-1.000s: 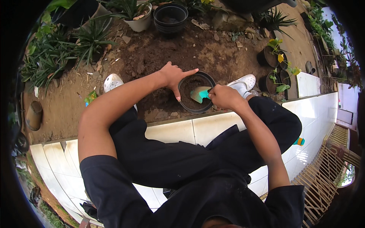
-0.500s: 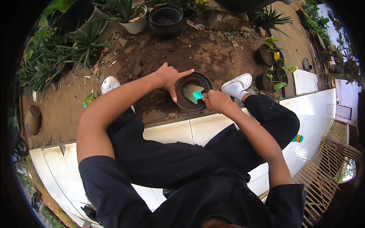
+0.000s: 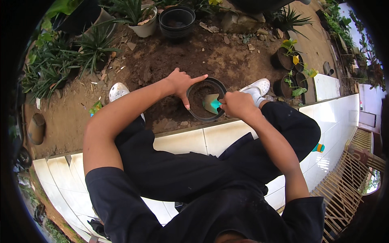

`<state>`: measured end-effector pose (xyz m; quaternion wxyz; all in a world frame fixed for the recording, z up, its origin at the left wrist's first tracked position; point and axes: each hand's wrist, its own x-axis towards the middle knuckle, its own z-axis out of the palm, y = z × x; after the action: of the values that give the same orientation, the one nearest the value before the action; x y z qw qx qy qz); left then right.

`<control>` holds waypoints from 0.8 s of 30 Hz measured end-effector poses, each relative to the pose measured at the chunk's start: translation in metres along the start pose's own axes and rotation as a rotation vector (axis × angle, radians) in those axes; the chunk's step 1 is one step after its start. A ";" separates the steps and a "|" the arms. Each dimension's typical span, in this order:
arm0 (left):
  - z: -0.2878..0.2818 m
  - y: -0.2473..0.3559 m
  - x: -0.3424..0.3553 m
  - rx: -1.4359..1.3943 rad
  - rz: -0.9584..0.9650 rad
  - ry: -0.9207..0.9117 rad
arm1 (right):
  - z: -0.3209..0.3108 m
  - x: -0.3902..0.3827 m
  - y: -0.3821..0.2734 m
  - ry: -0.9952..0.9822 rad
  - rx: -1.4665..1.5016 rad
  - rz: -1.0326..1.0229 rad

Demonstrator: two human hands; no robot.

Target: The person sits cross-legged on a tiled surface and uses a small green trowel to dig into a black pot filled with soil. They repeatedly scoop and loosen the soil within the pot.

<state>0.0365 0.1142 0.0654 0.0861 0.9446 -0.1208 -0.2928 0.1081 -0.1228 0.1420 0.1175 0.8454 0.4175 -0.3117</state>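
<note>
A black round pot (image 3: 199, 86) with soil inside sits on the dirt between my feet. My left hand (image 3: 181, 83) rests at its left rim, thumb and index finger stretched wide apart along the edge, the other fingers slightly bent. My right hand (image 3: 234, 104) grips a small trowel (image 3: 211, 104) with a teal handle end and a dull blade, which lies down in the soil within the pot. My crossed legs in black trousers rest along the edge of a white tiled step (image 3: 178, 139).
Stacked black pots (image 3: 176, 22) and a white potted plant (image 3: 144, 28) stand beyond the dirt patch (image 3: 158, 52). Potted yellow-leaved plants (image 3: 283, 59) are at right, spiky plants (image 3: 95, 54) at upper left, a cylindrical object (image 3: 37, 128) at far left, bamboo slats (image 3: 332, 190) at lower right.
The trowel blade shifted left within the pot, then back toward the right, with my right hand following. My left hand stays at the rim. The view has shifted slightly.
</note>
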 end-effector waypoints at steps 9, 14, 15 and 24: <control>-0.003 0.003 0.007 0.005 0.019 -0.003 | 0.009 0.000 0.009 0.087 0.014 -0.058; -0.003 0.002 0.004 0.010 0.000 -0.016 | -0.014 -0.017 0.000 0.071 0.021 -0.134; -0.001 0.001 0.003 0.013 0.000 -0.012 | -0.004 -0.009 -0.005 0.062 -0.034 -0.101; 0.001 0.003 0.005 -0.006 -0.012 -0.047 | -0.026 -0.016 0.001 0.107 0.039 -0.116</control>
<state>0.0395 0.1101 0.0631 0.0845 0.9379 -0.1160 -0.3158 0.1132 -0.1217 0.1719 0.0602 0.8373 0.4656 -0.2802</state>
